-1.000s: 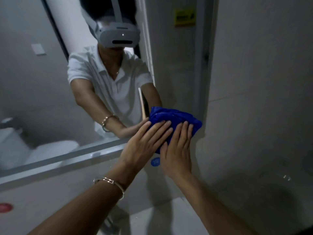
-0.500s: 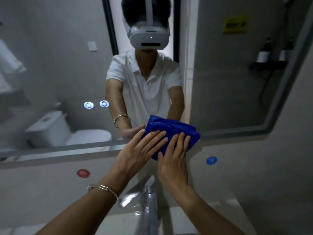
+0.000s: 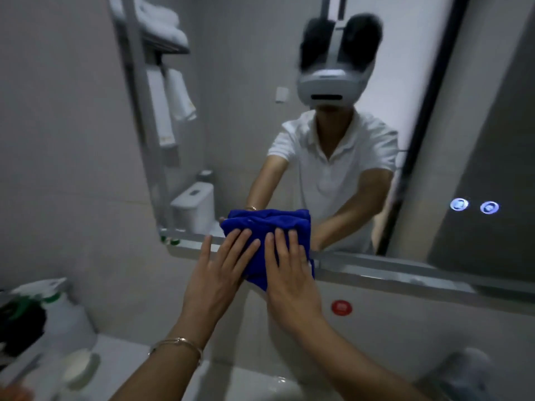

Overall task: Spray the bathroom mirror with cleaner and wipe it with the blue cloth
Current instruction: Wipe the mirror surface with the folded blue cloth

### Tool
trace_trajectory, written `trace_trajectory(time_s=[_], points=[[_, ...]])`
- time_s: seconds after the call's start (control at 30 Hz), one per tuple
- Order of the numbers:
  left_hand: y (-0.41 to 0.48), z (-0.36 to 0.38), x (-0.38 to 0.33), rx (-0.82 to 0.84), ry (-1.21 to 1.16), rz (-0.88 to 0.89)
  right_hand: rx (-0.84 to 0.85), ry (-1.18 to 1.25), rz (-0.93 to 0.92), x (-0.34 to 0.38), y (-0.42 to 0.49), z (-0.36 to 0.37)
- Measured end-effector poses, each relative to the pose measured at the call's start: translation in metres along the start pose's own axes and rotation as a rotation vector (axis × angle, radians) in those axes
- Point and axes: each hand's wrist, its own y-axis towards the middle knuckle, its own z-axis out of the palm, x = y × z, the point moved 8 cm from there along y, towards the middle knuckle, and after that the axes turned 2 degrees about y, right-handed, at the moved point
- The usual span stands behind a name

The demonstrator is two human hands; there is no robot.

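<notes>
Since the earlier frame the left hand (image 3: 215, 280), right hand (image 3: 289, 279) and blue cloth (image 3: 266, 224) have slid left along the bottom edge of the mirror (image 3: 246, 125), and are now near its lower left corner. A bracelet (image 3: 176, 342) circles the left wrist. Both hands lie flat side by side, fingers straight, pressing the cloth to the glass without gripping it. The cloth's lower part overhangs the mirror's bottom edge.

Both hands (image 3: 254, 273) flat on blue cloth (image 3: 267, 227) — pressed against mirror (image 3: 231, 111) bottom edge.
</notes>
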Motion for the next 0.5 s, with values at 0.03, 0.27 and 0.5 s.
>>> trace_trajectory(time_s=[0.03, 0.27, 0.5], points=[[-0.005, 0.005, 0.02, 0.012, 0.008, -0.03, -0.012, -0.013, -0.042, 0.02, 0.011, 0.002], [-0.024, 0.031, 0.118, 0.07, -0.116, -0.215, 0.102, -0.151, -0.265, 0.121, 0.089, 0.012], [0.042, -0.012, 0.164, -0.088, -0.417, -0.361, -0.098, -0.255, -0.471, 0.134, 0.182, -0.057]])
